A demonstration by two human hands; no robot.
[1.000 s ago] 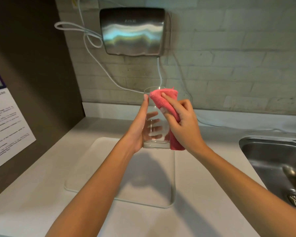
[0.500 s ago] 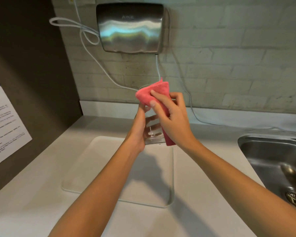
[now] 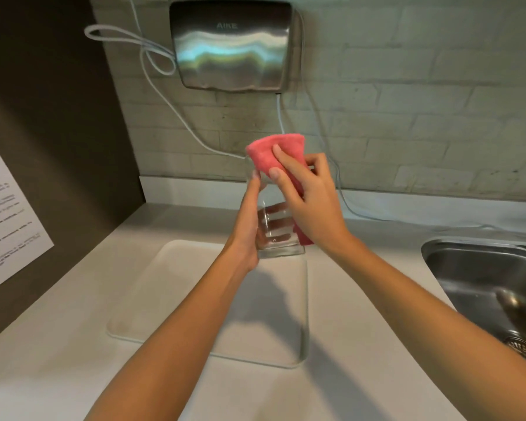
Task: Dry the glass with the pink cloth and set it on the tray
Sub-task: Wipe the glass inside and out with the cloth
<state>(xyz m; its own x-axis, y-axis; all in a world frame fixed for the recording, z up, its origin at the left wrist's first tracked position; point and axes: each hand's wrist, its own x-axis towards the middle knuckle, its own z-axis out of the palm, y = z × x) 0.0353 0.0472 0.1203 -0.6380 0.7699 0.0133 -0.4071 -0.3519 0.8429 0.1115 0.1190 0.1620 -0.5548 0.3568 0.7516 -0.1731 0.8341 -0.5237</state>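
A clear drinking glass (image 3: 275, 235) is held upright in the air above the far end of a white tray (image 3: 176, 293). My left hand (image 3: 249, 226) grips the glass from its left side, thumb up near the rim. My right hand (image 3: 310, 202) presses a folded pink cloth (image 3: 274, 153) over the rim and down the right side of the glass. The cloth's lower end (image 3: 304, 238) shows below my right palm. The glass does not touch the tray.
The tray lies on a white counter (image 3: 58, 344). A steel sink (image 3: 492, 287) is sunk in at the right. A steel hand dryer (image 3: 231, 47) with white cables hangs on the brick wall behind. A dark panel with a printed notice (image 3: 3, 226) stands at the left.
The cloth has shifted across the glass rim, first toward the left, with my right hand working it. Both hands stay in place above the tray's far end.
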